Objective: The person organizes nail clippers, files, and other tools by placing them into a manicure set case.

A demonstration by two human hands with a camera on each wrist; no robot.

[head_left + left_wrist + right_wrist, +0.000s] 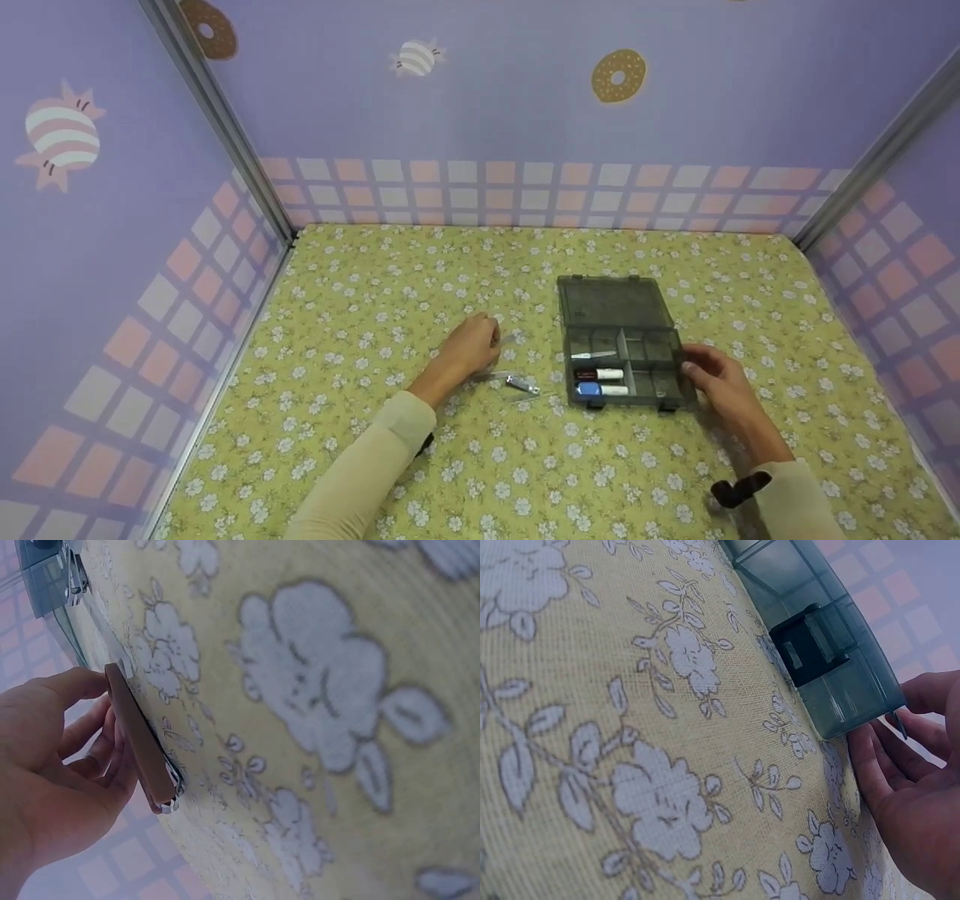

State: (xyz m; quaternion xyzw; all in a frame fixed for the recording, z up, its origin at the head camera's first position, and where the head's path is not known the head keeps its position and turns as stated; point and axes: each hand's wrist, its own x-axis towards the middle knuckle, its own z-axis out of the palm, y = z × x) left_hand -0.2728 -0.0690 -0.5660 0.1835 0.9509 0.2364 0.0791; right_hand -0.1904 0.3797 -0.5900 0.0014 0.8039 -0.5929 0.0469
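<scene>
My left hand [471, 345] pinches a flat brown tool with a metal end [140, 739] close over the cloth, left of the box; the hand hides it in the head view. A silver nail clipper [523, 385] lies just right of that hand. The translucent grey compartment box [646, 387] stands with its lid [616, 302] laid back. In its left compartments are a slim silver piece [592, 355], a dark red nail polish bottle [598, 373] and a blue one [590, 389]. My right hand [724, 386] holds the box's right side, thumb at the rim, fingers along the wall.
Thin narrow pieces [491, 373] lie around the nail clipper, partly behind my left wrist. A floral cloth [390, 285] covers the table. Patterned purple walls [517, 112] enclose it at the back and both sides, with metal posts [225, 112] in the corners.
</scene>
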